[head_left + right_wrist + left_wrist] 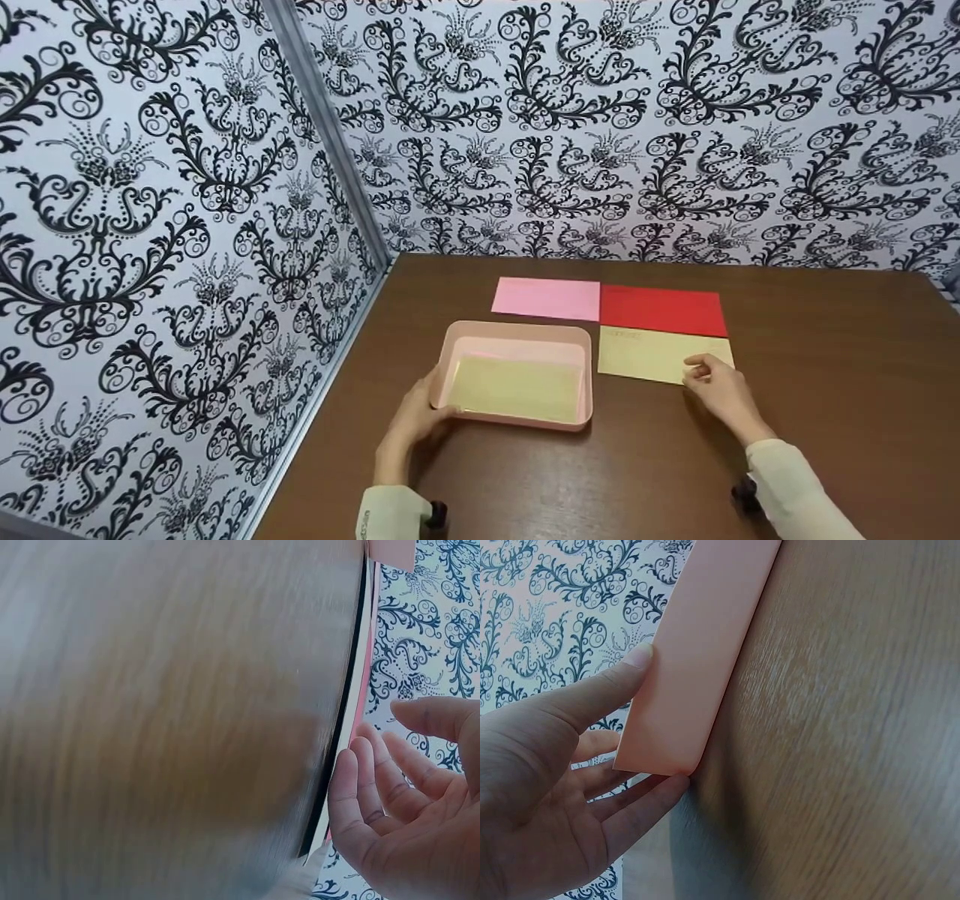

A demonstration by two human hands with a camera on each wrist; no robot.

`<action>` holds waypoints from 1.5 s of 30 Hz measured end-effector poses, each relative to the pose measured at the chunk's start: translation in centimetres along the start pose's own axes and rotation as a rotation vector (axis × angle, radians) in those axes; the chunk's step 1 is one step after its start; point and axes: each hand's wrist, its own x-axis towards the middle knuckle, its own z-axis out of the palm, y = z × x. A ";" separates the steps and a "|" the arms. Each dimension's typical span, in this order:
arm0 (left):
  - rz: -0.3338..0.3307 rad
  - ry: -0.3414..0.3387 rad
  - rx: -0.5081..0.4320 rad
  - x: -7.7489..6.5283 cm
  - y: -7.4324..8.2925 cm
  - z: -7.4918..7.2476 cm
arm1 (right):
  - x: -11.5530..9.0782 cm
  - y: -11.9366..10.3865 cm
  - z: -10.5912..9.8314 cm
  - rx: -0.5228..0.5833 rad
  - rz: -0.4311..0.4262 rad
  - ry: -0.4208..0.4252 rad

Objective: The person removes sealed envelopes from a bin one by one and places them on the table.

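The left hand (pixel 417 409) grips a pink, round-cornered tray (pixel 517 330).

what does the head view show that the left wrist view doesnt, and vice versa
Head only: the right hand, a yellow sheet in the tray, plus a pink sheet, a red sheet and another yellow sheet on the table. Left wrist only: a left fingertip at the tray's bottom edge. Both: the left hand, tray, table and patterned wall.

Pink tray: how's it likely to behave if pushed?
The pink tray would probably slide rather than tip, being low and wide. Its walls look thin yet straight beside the left hand, suggesting something light but fairly stiff. The yellow sheet inside might shift; nothing visible pins it.
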 end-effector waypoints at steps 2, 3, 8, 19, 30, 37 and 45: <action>-0.007 -0.001 -0.008 0.0 0.1 0.0 | -0.1 -0.1 0.1 0.002 -0.004 -0.001; -0.010 -0.001 -0.012 0.0 0.1 0.0 | -0.1 -0.1 0.1 0.004 -0.005 -0.001; -0.011 0.002 -0.016 0.0 0.1 0.0 | -0.1 -0.2 0.3 0.009 -0.006 -0.002; -0.003 -0.001 -0.009 0.0 0.1 0.0 | -0.2 -0.6 0.6 0.023 0.004 -0.021; 0.001 0.004 -0.009 0.1 0.2 0.0 | -0.2 -0.7 1.1 0.021 -0.002 -0.019; -0.017 0.003 0.019 0.0 0.1 -0.1 | -0.3 -0.8 1.3 0.028 -0.015 -0.030; -0.014 0.005 0.010 0.1 -0.2 0.0 | -0.3 -1.1 1.6 0.041 -0.010 -0.043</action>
